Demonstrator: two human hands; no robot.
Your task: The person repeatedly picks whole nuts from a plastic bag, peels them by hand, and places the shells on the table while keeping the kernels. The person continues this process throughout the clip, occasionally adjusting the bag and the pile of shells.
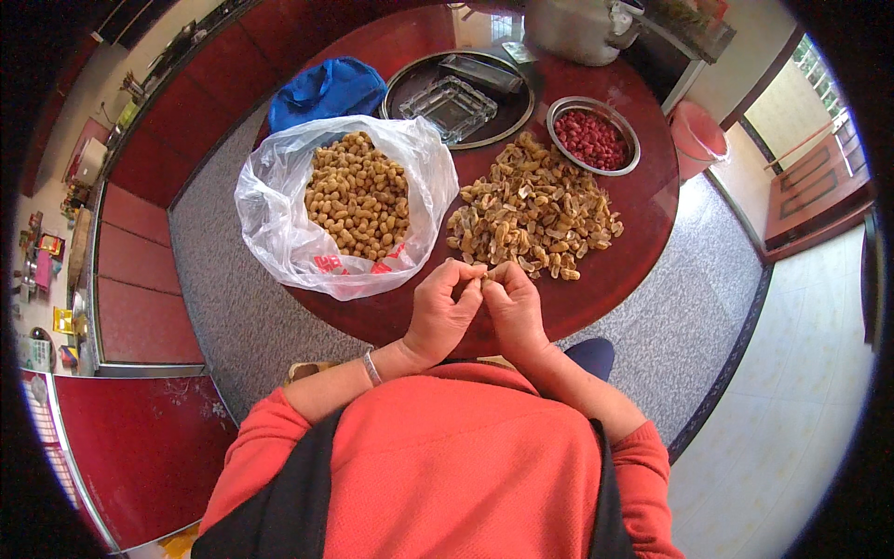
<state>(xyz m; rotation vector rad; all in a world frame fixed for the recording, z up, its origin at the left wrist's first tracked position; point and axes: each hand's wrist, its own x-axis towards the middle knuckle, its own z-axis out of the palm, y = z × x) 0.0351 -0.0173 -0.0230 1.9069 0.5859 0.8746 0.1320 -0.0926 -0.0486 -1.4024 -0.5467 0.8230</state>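
My left hand (445,307) and my right hand (514,304) meet at the near edge of a dark red round table (635,269). Thumbs and forefingers of both pinch one small peanut (485,277), mostly hidden by the fingertips. Left of them, an opened clear plastic bag (262,234) with red print holds unshelled peanuts (356,199). Just beyond my right hand spreads a loose heap of broken peanut shells (534,209). A steel bowl (634,155) of red-skinned peanut kernels (590,140) stands at the heap's far right side.
Behind the bag lie a blue cloth or bag (325,94) and a round tray (513,133) holding a glass ashtray (447,108). A large metal pot (576,31) stands at the far edge. A pink bucket (698,140) is on the floor at right; red cabinets (136,272) line the left.
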